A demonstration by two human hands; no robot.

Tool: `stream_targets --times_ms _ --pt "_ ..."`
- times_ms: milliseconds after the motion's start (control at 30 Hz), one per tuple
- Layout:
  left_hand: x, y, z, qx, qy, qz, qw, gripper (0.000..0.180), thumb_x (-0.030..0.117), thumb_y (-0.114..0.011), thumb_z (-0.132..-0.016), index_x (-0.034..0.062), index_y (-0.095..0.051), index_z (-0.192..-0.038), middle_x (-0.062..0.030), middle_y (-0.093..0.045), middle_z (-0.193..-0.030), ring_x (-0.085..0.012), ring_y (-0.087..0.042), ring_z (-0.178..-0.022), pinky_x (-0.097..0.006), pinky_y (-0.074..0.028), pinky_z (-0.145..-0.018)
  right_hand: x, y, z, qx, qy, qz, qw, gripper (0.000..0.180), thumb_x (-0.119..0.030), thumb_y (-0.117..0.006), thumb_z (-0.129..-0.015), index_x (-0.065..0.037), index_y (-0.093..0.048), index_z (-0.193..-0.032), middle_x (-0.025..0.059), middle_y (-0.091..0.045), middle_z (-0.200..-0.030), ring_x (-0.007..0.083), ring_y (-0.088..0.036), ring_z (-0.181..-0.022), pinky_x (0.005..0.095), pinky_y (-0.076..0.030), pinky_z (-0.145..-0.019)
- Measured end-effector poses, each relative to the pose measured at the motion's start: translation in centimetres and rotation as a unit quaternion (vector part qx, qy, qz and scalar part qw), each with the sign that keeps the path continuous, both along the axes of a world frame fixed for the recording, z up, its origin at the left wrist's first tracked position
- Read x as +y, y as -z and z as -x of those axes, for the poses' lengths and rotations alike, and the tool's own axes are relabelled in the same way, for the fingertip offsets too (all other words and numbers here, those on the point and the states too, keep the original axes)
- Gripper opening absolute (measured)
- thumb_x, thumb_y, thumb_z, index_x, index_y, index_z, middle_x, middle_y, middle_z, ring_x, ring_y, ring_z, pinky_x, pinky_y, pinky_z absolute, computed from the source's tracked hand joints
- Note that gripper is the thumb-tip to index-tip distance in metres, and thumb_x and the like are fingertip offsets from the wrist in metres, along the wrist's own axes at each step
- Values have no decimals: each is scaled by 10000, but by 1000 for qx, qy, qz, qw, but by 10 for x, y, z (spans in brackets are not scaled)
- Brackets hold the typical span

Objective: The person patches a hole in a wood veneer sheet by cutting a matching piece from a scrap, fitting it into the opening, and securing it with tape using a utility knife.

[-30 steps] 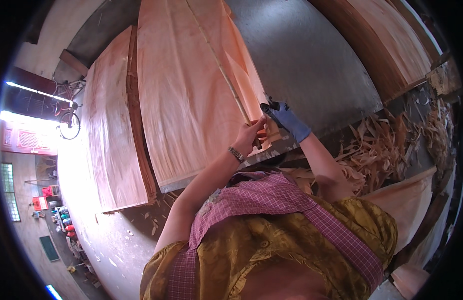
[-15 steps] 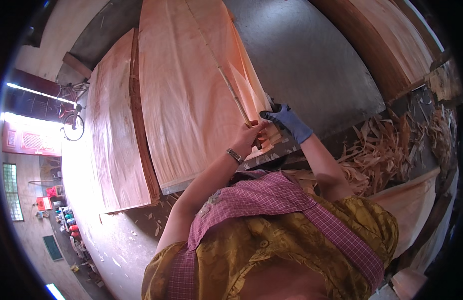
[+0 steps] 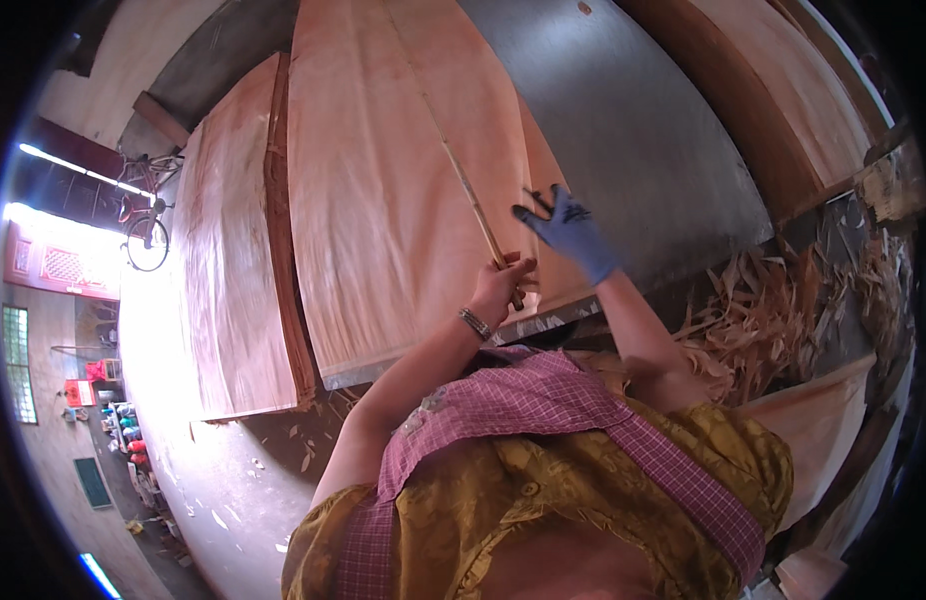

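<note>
A thin bamboo stick (image 3: pixel 468 190) runs away from me over a wide pinkish wood veneer sheet (image 3: pixel 383 200). My bare left hand (image 3: pixel 505 284), a beaded bracelet at its wrist, is closed round the stick's near end. Over the sheet's right border is my right hand (image 3: pixel 568 230), in a blue glove with dark fingertips, its fingers spread and holding nothing. Below it, the veneer's right edge overlaps another strip of veneer (image 3: pixel 558 270). A grey metal tabletop (image 3: pixel 643 130) shows to the right of these sheets.
To the left lies a separate stack of veneer (image 3: pixel 228 250). Curled veneer scraps (image 3: pixel 763 310) are heaped at the right, below more stacked sheets (image 3: pixel 773 90). A bicycle (image 3: pixel 146 240) stands far left, and various goods (image 3: pixel 133 445) line the floor by the wall.
My right hand has let go of the veneer's right edge and spread its fingers. That edge, raised in folds before, now lies flatter and farther right. My left hand keeps the stick.
</note>
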State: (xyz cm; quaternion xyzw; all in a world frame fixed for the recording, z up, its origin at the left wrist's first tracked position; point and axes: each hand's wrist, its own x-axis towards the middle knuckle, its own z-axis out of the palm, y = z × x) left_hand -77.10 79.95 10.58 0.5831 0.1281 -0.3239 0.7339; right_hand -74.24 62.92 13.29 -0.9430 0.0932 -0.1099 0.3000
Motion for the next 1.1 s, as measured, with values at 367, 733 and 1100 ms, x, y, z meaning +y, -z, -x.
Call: stream_targets --times_ms 367,733,1100 --pt "156 41 34 -184 -164 -274 929 380 371 -587 -965 -3 -586 -900 -61 -568 -691 -182 -550 -675 -382 -439 -611 138 8 -74 -12 -152 -135 979 537 -316 -635 -818 -17 -531 -1252 236 -682 -924 373 -679 -868 445 -534 -775" --pt "253 120 86 -250 -79 -177 949 458 166 -721 -801 0 -478 -1151 -98 -608 -788 -203 -555 -622 -354 -453 -540 410 -103 -125 22 -354 -248 901 391 -226 -665 -812 -3 -588 -1123 80 -585 -754 177 -535 -667 339 -462 -630" --pt "282 45 89 161 -305 232 909 236 227 -653 -949 73 -567 -791 -14 -515 -616 -146 -477 -481 -283 -395 -467 339 -22 22 125 -72 -422 895 296 -285 -632 -963 -69 -661 -1164 -42 -577 -747 44 -479 -564 214 -353 -477"
